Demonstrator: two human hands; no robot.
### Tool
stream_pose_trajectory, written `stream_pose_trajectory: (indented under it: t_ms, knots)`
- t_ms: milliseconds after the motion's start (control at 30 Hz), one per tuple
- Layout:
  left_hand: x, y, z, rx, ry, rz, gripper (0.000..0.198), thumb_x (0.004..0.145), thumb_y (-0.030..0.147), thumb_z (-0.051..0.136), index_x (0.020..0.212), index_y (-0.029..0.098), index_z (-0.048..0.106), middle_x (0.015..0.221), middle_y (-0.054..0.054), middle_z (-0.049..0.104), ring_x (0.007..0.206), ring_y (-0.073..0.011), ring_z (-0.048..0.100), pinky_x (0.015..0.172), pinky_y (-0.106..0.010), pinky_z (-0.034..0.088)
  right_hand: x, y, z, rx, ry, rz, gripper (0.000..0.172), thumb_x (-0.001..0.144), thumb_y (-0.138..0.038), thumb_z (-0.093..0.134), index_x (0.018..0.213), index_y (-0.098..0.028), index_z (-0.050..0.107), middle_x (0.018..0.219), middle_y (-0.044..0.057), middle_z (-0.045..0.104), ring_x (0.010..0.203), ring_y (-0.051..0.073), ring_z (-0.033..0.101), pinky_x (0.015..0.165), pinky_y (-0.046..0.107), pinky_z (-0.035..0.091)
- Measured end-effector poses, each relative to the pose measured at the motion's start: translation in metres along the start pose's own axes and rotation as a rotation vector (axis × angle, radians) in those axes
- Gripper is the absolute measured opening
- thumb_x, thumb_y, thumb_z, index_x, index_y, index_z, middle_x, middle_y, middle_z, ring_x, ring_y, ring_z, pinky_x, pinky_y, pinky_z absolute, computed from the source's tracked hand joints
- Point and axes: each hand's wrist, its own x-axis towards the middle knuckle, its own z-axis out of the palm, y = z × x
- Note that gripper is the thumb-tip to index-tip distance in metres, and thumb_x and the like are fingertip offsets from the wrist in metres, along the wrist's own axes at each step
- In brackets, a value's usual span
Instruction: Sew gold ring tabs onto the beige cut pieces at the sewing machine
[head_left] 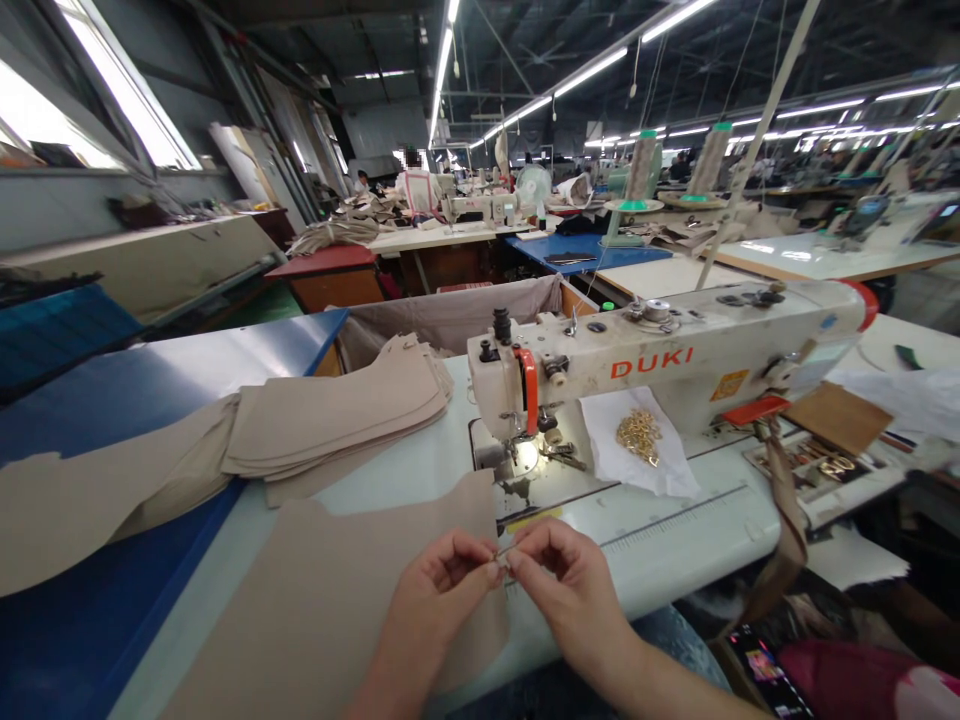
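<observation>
Pinched between my left hand (446, 578) and my right hand (562, 575), the tiny pale piece (503, 556) is mostly hidden, too small for me to identify. My left forearm covers part of the flat beige fabric panel (330, 570), which the bottom edge crops. The heaped gold-coloured metal pieces (639, 436) blur together.

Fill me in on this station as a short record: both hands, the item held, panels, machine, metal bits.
Left grip: thumb and fingers pinched, meeting the other hand
Right grip: pinched likewise
Item: between the fingertips; too small to identify
Panel: tan, flat on the table, partly under the hands
Stack: more tan panels, behind and to the left
Machine: white, marked DUKI
Metal bits: gold-coloured, piled on white cloth
</observation>
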Motion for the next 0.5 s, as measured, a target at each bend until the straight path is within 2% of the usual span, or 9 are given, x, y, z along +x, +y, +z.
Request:
stream_pose_trajectory:
  t_ms: [200, 367, 500]
  knots:
    - [0.001, 0.002, 0.000, 0.012, 0.034, 0.051, 0.032, 0.052, 0.040, 0.079, 0.063, 0.019, 0.059, 0.065, 0.001, 0.063, 0.067, -0.0168, 0.061, 0.068, -0.027, 0.052, 0.003, -0.001, -0.005, 0.015, -0.061, 0.002, 0.023, 0.075, -0.036, 0.068, 0.064, -0.018, 0.057, 0.071, 0.002, 0.062, 0.069, 0.015, 0.055, 0.065, 0.026, 0.044]
    - [-0.003, 0.000, 0.002, 0.007, 0.048, 0.106, 0.027, 0.055, 0.036, 0.077, 0.063, 0.019, 0.058, 0.066, 0.000, 0.062, 0.067, -0.0162, 0.061, 0.068, -0.027, 0.053, 0.007, -0.001, -0.011, 0.159, -0.183, 0.103, 0.025, 0.071, -0.037, 0.074, 0.073, -0.018, 0.058, 0.066, -0.001, 0.063, 0.060, 0.011, 0.055, 0.058, 0.023, 0.043]
    - [-0.003, -0.001, 0.001, 0.010, 0.031, 0.117, 0.023, 0.057, 0.033, 0.075, 0.063, 0.019, 0.058, 0.067, 0.000, 0.063, 0.067, -0.0158, 0.061, 0.067, -0.026, 0.053, 0.011, -0.005, -0.017, 0.157, -0.285, 0.163, 0.025, 0.070, -0.039, 0.075, 0.076, -0.017, 0.063, 0.066, -0.001, 0.065, 0.061, 0.012, 0.058, 0.061, 0.024, 0.046]
